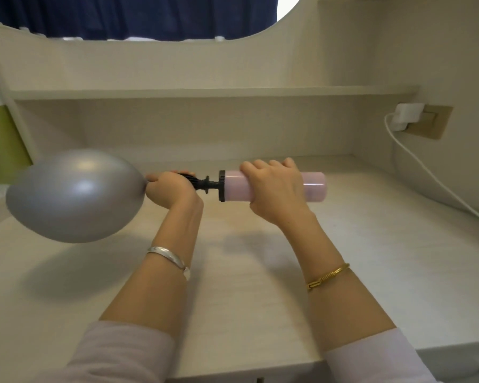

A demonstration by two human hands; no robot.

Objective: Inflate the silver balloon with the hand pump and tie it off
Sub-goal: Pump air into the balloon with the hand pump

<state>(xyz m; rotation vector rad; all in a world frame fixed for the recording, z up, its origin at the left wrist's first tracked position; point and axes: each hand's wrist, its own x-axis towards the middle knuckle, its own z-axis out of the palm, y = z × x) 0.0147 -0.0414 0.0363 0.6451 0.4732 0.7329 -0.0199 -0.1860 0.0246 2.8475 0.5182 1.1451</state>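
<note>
Head view, forward-down over desk [371, 244], seemingly close.

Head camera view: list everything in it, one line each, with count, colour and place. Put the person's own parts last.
balloon: one, silver, inflated, held above the desk at left, its neck at the pump nozzle
hand pump: one, pink barrel with black nozzle end, held level above the desk, centre
desk: one, pale wood grain, under both arms
shelf: one, pale, along the back wall above the desk
charger: one, white, plugged into the wall socket at right
cable: one, white, running from the charger down to the right edge
curtain: one, dark blue, top of view
silver bangle: one, on the left forearm
gold bangle: one, on the right forearm
left hand: grips the black nozzle end at the balloon's neck
right hand: grips the pink barrel
</note>
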